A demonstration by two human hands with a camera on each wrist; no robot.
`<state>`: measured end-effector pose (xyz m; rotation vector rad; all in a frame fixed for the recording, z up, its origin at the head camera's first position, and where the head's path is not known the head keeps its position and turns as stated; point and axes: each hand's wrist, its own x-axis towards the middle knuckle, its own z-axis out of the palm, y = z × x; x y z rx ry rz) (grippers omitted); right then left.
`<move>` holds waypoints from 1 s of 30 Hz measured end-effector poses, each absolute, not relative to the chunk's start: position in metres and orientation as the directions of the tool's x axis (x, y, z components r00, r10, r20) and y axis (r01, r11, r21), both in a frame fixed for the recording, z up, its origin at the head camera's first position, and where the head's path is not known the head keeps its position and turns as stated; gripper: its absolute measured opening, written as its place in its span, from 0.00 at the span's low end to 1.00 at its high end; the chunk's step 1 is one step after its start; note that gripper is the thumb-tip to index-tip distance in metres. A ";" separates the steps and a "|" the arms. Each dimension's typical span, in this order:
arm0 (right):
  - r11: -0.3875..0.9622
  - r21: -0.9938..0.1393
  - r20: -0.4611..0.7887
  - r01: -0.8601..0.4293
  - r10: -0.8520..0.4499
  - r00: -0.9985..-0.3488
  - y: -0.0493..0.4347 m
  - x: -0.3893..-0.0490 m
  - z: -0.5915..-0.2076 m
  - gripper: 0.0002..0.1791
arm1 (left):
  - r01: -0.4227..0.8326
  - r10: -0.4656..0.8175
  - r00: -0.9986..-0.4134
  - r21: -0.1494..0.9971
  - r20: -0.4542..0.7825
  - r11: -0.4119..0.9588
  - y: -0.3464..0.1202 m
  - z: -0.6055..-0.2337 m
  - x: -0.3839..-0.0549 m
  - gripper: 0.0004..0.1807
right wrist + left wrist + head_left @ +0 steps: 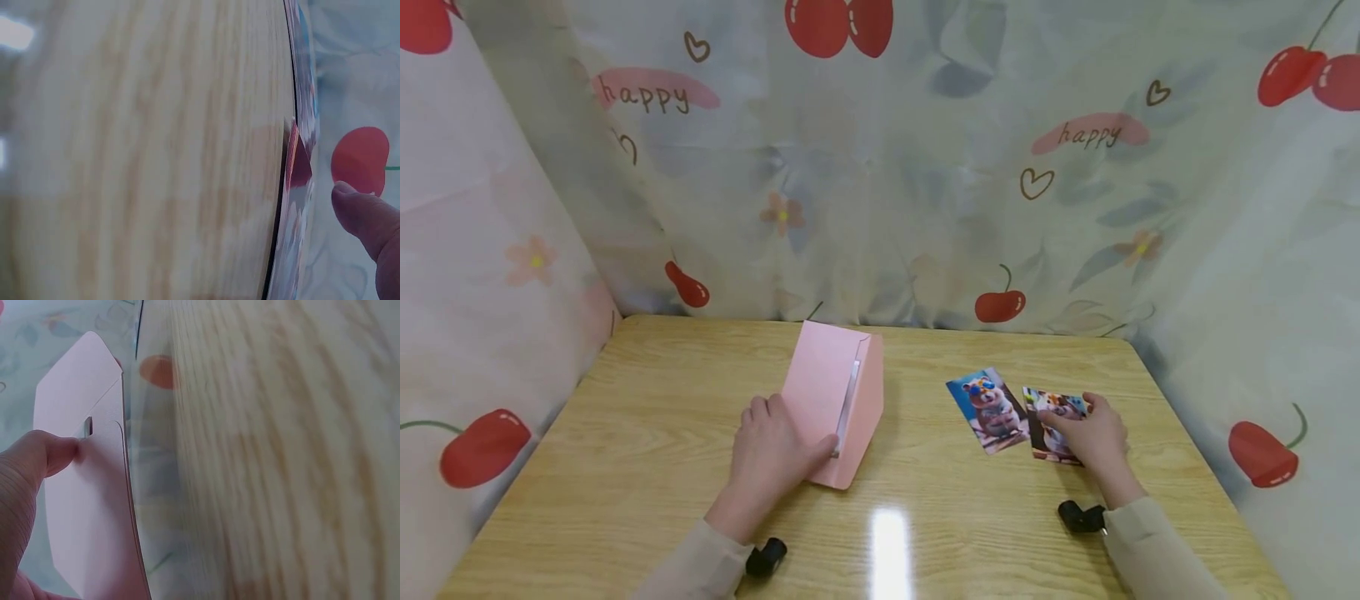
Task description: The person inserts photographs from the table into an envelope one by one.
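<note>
A person sits at a pale wooden table (647, 433) with a light grain, both sleeved arms stretched out over it. The left hand (771, 454) rests on a pink paper envelope (827, 400) that lies a little left of the table's middle with its flap raised; the fingers are curled over the near left edge and the thumb presses across the front, so the hand has a hold on the envelope. From the left wrist view the thumb (53, 453) lies against the pink paper (87, 506) just beside a small slot in it. Well apart to the right, the right hand (1093, 433) lies over a glossy photo card showing a cartoon hamster on a dark ground (1052, 425); its fingers are bent down onto the card's near right part, touching it, though I cannot tell whether they pinch its edge or only press on it. In the right wrist view one fingertip (365, 215) is close to the card's edge (294, 206), with the card seen nearly edge-on. Just beside that card, on its left and touching or nearly touching it, lies a second glossy photo card with a hamster in sunglasses on a blue ground (988, 408), flat and free of either hand. A pale curtain printed with red cherries, hearts and the word "happy" (925, 167) encloses the table on three sides.
</note>
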<state>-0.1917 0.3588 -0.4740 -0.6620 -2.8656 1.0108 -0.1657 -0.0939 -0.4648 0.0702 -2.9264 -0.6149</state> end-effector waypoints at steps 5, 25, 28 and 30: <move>0.747 -0.532 -0.130 0.398 0.392 -0.911 0.358 -0.193 -0.474 0.65 | -0.033 -0.082 -0.991 0.397 0.106 0.917 -0.093 -0.463 -0.166 0.54; 0.727 -0.494 -0.256 0.476 0.402 -0.879 0.352 -0.193 -0.464 0.68 | -0.025 -0.078 -0.990 0.396 0.117 0.918 -0.091 -0.465 -0.168 0.52; 0.732 -0.500 -0.236 0.463 0.399 -0.886 0.353 -0.192 -0.465 0.68 | -0.020 -0.075 -0.989 0.398 0.124 0.917 -0.091 -0.466 -0.168 0.52; 0.733 -0.507 -0.224 0.454 0.397 -0.890 0.353 -0.192 -0.465 0.68 | -0.018 -0.074 -0.989 0.398 0.126 0.917 -0.091 -0.467 -0.168 0.52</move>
